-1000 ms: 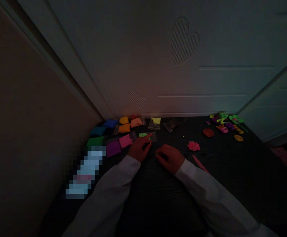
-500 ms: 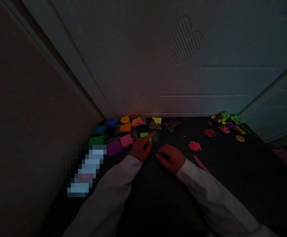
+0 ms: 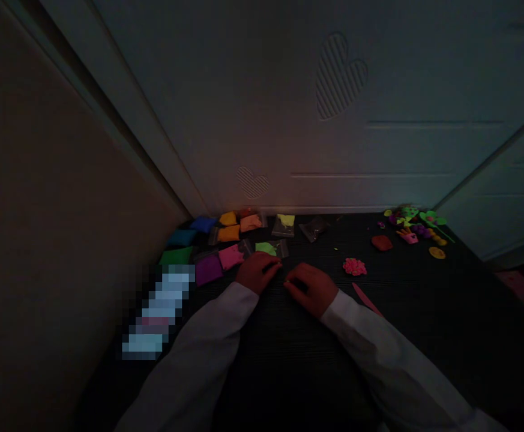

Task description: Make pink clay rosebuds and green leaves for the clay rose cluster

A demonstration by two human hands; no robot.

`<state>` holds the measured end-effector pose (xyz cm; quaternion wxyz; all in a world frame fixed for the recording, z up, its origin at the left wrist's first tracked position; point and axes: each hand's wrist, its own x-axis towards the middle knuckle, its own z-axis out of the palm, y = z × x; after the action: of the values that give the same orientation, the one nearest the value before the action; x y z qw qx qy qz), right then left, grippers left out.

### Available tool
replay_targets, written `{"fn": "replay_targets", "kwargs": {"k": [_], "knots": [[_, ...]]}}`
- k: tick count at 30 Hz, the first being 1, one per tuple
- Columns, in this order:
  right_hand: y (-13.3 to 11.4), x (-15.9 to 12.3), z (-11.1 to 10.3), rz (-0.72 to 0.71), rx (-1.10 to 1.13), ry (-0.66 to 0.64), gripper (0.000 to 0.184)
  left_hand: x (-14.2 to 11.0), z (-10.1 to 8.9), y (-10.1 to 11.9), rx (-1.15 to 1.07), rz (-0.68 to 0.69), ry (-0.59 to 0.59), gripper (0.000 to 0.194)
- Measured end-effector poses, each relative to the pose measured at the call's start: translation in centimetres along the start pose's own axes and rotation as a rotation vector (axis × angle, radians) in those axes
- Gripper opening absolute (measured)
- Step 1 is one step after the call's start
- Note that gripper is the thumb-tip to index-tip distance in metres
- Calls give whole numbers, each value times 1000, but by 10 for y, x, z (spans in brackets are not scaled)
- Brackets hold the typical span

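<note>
Nearest us, our loose, pale cloth sleeves (image 3: 198, 342) cross a dark table (image 3: 298, 360) with fine, straight grain. A blurred, bright oblong (image 3: 160, 312) lies on our left. Beyond the cuffs, our left hand (image 3: 253, 274) bends its fingers beside the lime-green packet (image 3: 266, 248), and our right hand (image 3: 312, 289) curls into a rounded shape just across from it. The two hands are apart; we cannot tell whether either one's fingertips meet or pinch anything.

To the right lie a slim, pointed pink strip (image 3: 366, 299) and, past it, a bumpy pink cluster (image 3: 355, 267). Soft, pillowy purple (image 3: 208, 270) and pink (image 3: 231, 257) packets sit left of the lime-green one, which has a clear plastic edge. Farther back are a flattened reddish lump (image 3: 382, 243), a crinkled, clear-and-dark packet (image 3: 314, 228) and small, brightly coloured shaped pieces (image 3: 409, 222). Behind everything, ribbed hearts (image 3: 340, 78) stand in relief on a pale panel (image 3: 243, 90).
</note>
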<state>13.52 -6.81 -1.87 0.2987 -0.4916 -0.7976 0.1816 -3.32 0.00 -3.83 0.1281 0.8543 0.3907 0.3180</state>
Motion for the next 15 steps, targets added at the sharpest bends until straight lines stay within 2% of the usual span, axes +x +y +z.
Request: {"fn": "replay_targets", "kwargs": {"k": [8,15], "knots": [[2,-1,2,8,-3,1,12,2,-1,1,34,38,-5,9],[0,-1,-1,6,-1,-5,15,2,0,-1,47,86,-17,16]]}}
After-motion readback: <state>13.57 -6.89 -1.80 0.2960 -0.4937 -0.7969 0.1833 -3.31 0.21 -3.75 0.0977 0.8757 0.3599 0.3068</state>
